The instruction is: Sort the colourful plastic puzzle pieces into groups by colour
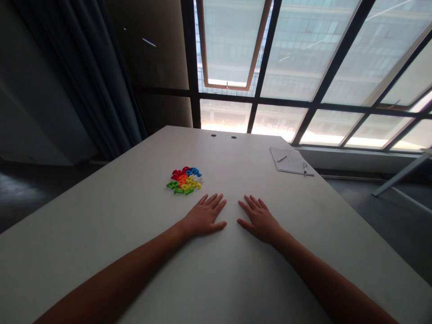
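Observation:
Both of my hands lie palm down on the white table (135, 198), fingers spread and nothing in them. My left hand (204, 217) rests just below and right of a small pile of colourful plastic pieces (184, 180), without touching it. Red, blue, orange, white, yellow and green pieces are grouped roughly by colour in that pile; their exact shape is too small to tell. My right hand (259, 219) lies a short way to the right, its thumb pointing toward the left thumb with a gap between them.
Papers (290, 160) with two pens on them lie by the table's right edge. Two dark round holes (223, 136) sit near the far edge. Beyond stand large windows (232, 42), with a dark curtain (91, 76) on the left and a pale table leg (401, 174) on the right.

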Demonstrator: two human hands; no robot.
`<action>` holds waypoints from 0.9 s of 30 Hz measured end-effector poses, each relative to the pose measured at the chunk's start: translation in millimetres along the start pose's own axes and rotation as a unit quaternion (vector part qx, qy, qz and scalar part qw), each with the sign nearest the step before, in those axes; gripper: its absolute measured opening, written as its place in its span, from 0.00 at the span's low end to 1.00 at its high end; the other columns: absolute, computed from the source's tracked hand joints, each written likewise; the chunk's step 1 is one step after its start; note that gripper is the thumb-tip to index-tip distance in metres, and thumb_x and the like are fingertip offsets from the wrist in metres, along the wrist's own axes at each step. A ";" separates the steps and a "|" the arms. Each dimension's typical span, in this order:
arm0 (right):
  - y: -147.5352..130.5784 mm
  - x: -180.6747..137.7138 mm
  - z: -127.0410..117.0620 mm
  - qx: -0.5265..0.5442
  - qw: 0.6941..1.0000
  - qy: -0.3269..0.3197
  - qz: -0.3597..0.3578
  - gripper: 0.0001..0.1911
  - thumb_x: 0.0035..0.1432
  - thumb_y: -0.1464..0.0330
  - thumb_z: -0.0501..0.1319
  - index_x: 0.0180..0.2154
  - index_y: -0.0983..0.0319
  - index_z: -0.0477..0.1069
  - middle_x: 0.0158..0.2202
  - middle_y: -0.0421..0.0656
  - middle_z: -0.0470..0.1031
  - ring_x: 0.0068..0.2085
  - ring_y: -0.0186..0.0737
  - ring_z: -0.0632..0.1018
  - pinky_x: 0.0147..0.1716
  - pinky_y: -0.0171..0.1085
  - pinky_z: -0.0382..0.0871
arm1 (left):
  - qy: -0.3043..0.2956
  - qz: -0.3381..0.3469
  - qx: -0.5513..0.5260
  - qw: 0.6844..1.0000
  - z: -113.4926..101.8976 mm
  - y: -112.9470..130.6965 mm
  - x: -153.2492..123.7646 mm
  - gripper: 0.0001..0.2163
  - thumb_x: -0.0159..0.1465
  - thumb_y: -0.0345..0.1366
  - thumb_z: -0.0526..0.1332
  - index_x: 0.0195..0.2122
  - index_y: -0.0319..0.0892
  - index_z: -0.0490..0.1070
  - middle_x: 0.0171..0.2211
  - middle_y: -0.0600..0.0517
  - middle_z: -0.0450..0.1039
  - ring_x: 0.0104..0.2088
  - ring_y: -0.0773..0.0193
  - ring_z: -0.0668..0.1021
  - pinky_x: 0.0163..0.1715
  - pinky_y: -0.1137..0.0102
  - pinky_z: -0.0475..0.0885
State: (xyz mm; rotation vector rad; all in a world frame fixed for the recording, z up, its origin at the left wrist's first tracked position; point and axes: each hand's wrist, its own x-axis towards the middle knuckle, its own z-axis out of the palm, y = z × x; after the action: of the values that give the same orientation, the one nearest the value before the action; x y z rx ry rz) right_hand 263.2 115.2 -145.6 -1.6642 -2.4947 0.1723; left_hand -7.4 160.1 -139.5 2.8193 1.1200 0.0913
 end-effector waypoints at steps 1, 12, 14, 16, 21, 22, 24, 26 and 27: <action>0.0 0.0 0.3 0.000 1.000 0.001 -0.001 0.41 0.70 0.42 0.47 0.72 0.60 0.56 0.75 0.54 0.49 0.75 0.55 0.50 0.72 0.56 0.41 | 0.003 0.000 0.000 1.000 0.9 0.8 -0.5 0.38 0.70 0.62 0.48 0.75 0.44 0.50 0.75 0.43 0.45 0.74 0.48 0.52 0.72 0.50 0.45; -3.5 0.1 -5.6 0.018 1.000 -0.014 -0.001 0.41 0.69 0.42 0.47 0.73 0.59 0.54 0.75 0.52 0.48 0.75 0.54 0.49 0.72 0.56 0.39 | 0.159 -0.083 0.054 0.982 -47.8 -88.0 15.2 0.34 0.71 0.62 0.47 0.71 0.49 0.60 0.72 0.46 0.58 0.70 0.48 0.62 0.69 0.53 0.56; -4.0 0.0 -6.8 0.022 1.000 -0.016 0.001 0.41 0.70 0.42 0.47 0.73 0.59 0.54 0.75 0.51 0.48 0.75 0.54 0.48 0.72 0.55 0.38 | 0.144 -0.146 0.070 0.976 -56.1 -121.6 22.0 0.37 0.69 0.65 0.48 0.71 0.48 0.60 0.73 0.45 0.55 0.71 0.43 0.59 0.69 0.49 0.54; -3.7 -0.2 -7.0 0.025 1.000 -0.018 0.001 0.41 0.70 0.42 0.47 0.73 0.59 0.54 0.75 0.52 0.48 0.75 0.54 0.48 0.72 0.56 0.38 | 0.103 -0.183 0.070 0.975 -56.1 -148.4 27.8 0.41 0.66 0.68 0.47 0.73 0.48 0.56 0.74 0.44 0.51 0.71 0.40 0.58 0.69 0.48 0.53; -2.0 -0.6 -6.1 0.028 0.999 -0.022 0.000 0.42 0.69 0.42 0.47 0.73 0.59 0.53 0.75 0.52 0.47 0.75 0.54 0.47 0.72 0.56 0.37 | 0.032 -0.203 0.045 0.978 -39.9 -177.0 37.8 0.43 0.65 0.71 0.44 0.74 0.53 0.51 0.75 0.45 0.48 0.72 0.40 0.55 0.69 0.46 0.50; -1.9 -0.7 -6.3 0.028 0.999 -0.023 0.001 0.42 0.69 0.42 0.47 0.73 0.59 0.53 0.75 0.52 0.47 0.75 0.54 0.47 0.72 0.56 0.37 | 0.025 -0.206 0.039 0.978 -37.3 -178.6 39.2 0.43 0.65 0.71 0.43 0.74 0.52 0.51 0.75 0.45 0.49 0.72 0.40 0.55 0.69 0.46 0.50; -2.1 -0.9 -6.9 0.028 0.999 -0.026 0.001 0.42 0.69 0.41 0.47 0.73 0.59 0.53 0.75 0.52 0.47 0.75 0.54 0.47 0.72 0.55 0.37 | 0.021 -0.205 0.033 0.978 -34.2 -180.6 41.5 0.42 0.65 0.71 0.42 0.74 0.51 0.52 0.74 0.45 0.53 0.72 0.42 0.57 0.68 0.47 0.51; -2.5 -1.0 -7.7 0.028 0.999 -0.026 0.002 0.42 0.69 0.41 0.47 0.73 0.59 0.53 0.75 0.52 0.47 0.75 0.54 0.46 0.72 0.55 0.37 | 0.030 -0.196 0.031 0.980 -33.3 -182.0 43.4 0.41 0.66 0.70 0.42 0.73 0.52 0.54 0.72 0.46 0.57 0.70 0.44 0.61 0.68 0.50 0.52; -2.7 -1.1 -8.0 0.027 0.999 -0.025 0.002 0.42 0.69 0.41 0.47 0.73 0.59 0.53 0.75 0.52 0.47 0.75 0.54 0.46 0.72 0.55 0.37 | 0.037 -0.192 0.031 0.980 -33.4 -182.4 44.2 0.40 0.66 0.69 0.42 0.73 0.52 0.55 0.71 0.46 0.59 0.69 0.45 0.62 0.68 0.51 0.53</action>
State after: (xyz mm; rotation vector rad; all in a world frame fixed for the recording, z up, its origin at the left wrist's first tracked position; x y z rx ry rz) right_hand 262.6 113.3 -137.3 -1.6635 -2.4988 0.2834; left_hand -102.6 324.9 -127.7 2.6087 1.6871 0.1307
